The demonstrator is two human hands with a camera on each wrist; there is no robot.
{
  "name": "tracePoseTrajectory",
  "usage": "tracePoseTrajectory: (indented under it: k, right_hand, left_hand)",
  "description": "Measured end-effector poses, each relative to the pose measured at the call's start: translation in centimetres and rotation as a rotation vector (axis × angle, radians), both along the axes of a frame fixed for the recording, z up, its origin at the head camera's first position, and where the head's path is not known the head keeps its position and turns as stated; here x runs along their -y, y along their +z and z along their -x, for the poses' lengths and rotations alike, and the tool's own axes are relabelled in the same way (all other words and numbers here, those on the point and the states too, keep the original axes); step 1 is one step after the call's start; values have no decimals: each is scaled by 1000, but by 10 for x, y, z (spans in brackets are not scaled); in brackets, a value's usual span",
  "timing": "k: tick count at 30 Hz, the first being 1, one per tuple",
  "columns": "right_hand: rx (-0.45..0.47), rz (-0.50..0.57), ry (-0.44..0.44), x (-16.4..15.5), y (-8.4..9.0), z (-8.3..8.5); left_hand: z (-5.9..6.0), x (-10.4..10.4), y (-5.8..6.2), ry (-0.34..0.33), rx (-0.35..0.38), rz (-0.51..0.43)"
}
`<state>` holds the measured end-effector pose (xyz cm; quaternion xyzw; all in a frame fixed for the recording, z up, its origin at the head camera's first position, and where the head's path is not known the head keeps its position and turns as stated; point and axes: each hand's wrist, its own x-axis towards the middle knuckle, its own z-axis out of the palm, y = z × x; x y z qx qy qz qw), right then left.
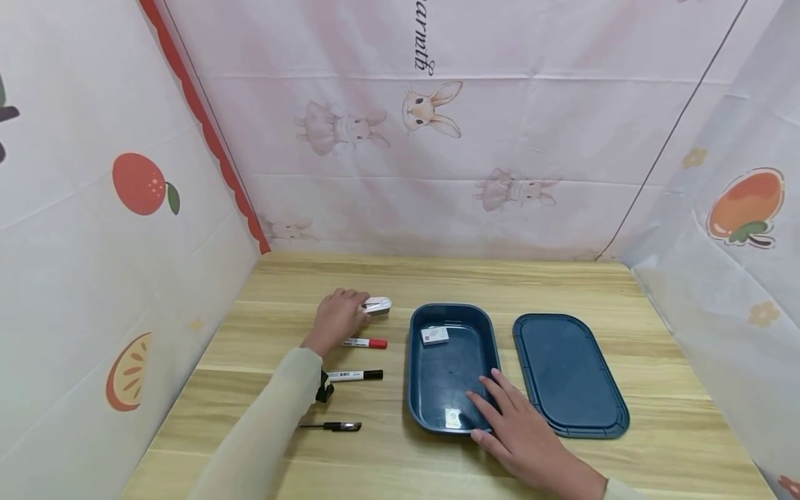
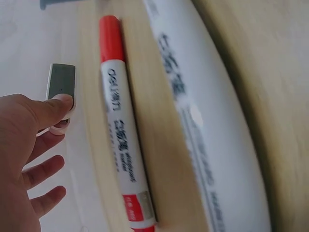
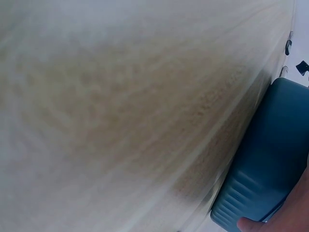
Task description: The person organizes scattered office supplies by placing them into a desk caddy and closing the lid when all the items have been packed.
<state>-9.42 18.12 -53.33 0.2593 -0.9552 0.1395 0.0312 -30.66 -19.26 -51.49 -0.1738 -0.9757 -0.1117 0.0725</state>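
Observation:
My left hand (image 1: 339, 318) pinches a small white stapler (image 1: 378, 305) with a grey underside between thumb and index finger, its other fingers spread apart in the left wrist view. Close by that hand lies a red-capped whiteboard marker (image 2: 120, 111). My right hand (image 1: 521, 437) rests over the near right corner of a dark blue plastic box (image 1: 453, 375), fingers reaching over the rim and thumb at the front edge. Inside the box, toward its far left, sits a small white carton (image 1: 435, 336). The right wrist view shows the box's outer wall (image 3: 270, 154) and part of that hand.
A black-capped whiteboard marker (image 1: 356, 376) and a black pen (image 1: 340, 426) lie left of the box, partly behind my left forearm. To the box's right, the matching blue lid (image 1: 571, 375) lies flat on the wooden table (image 1: 675, 417). Printed cloth walls enclose the table.

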Motion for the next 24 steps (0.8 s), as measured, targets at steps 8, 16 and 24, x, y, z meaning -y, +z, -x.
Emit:
tracePoseTrajectory:
  k: [8, 16, 24]
  right_hand:
    - [-22, -5, 5, 0, 0, -1]
    - [14, 3, 4, -2, 0, -1]
    - [53, 11, -10, -1, 1, -1]
  left_hand:
    - [-9, -18, 20, -34, -15, -28]
    - [-16, -36, 33, -58, -61, -41]
    - [-18, -50, 36, -94, -49, -76]
